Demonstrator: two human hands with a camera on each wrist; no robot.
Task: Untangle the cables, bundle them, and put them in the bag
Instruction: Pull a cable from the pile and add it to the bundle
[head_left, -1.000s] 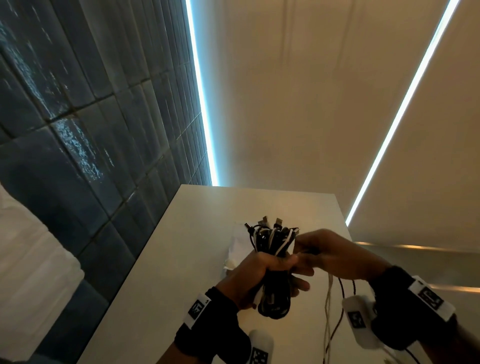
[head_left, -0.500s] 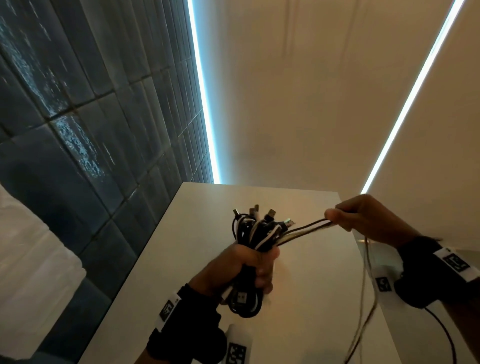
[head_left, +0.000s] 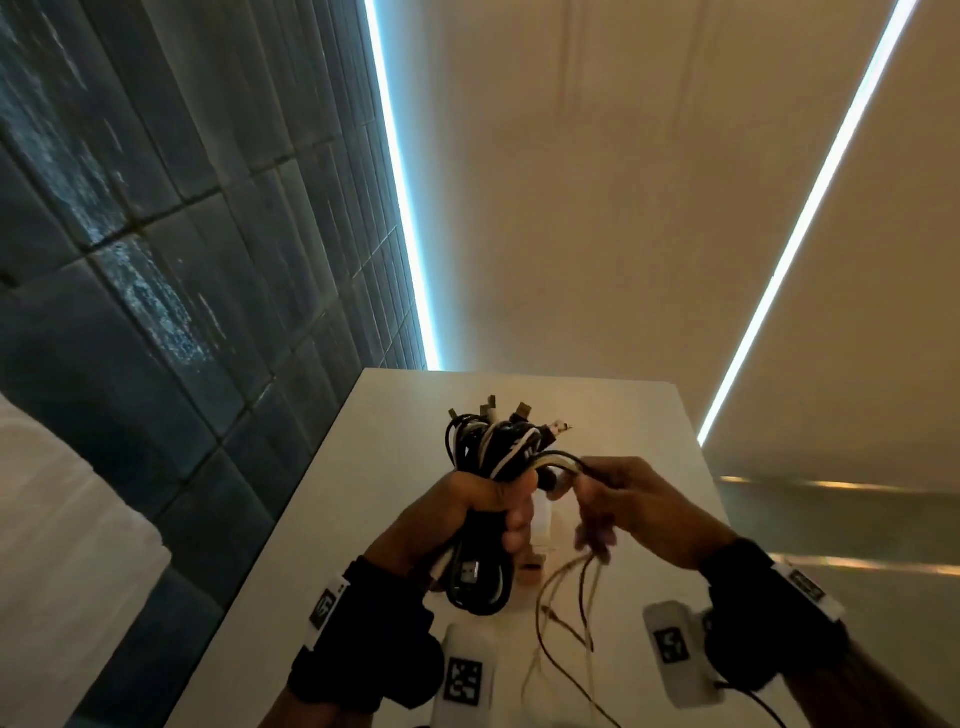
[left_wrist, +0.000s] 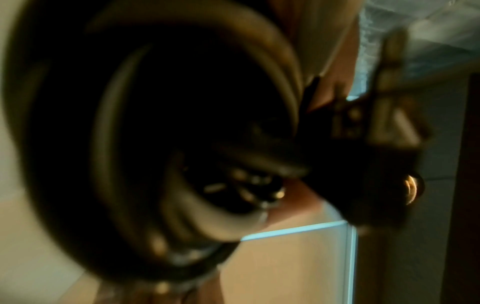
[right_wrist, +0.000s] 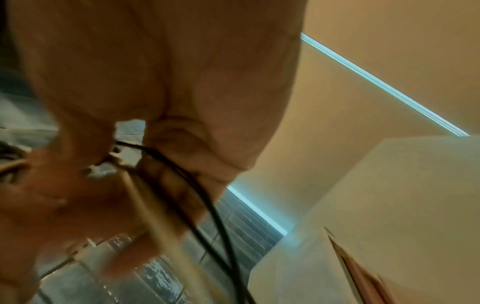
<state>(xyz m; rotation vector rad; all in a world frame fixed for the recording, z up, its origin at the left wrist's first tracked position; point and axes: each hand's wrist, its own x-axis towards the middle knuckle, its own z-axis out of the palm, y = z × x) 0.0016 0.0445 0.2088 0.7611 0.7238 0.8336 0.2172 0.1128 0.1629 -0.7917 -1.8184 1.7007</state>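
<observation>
Right hand (head_left: 641, 506) has come back in from its stretched-out pull half a second ago and now sits just beside the left hand (head_left: 467, 514), loose strands (head_left: 563, 460) arcing over in a short curve instead of a taut line. Left hand grips the cable bundle (head_left: 488, 519) in a full fist around its middle, held up above the table (head_left: 332, 519). Plug ends fan out of the top of the bundle, folded loops hang below the fist. Right hand pinches the loose strands, one black and one pale, between thumb and fingertips; the slack of these strands drops below in thin tangled curves toward the table. Cables are glossy black and white, round section; left wrist view is only a blurred dark coil (left_wrist: 155, 144) filling the lens. Something small and white (head_left: 540, 519) on the table is mostly hidden behind the hands, cannot tell if it is the bag. Table top is matte and pale. Dark glazed tiles (head_left: 156, 260) on the left wall, smooth beige wall ahead, two thin light strips (head_left: 400, 182). Both wrists carry black straps with white tagged modules (head_left: 465, 675).
</observation>
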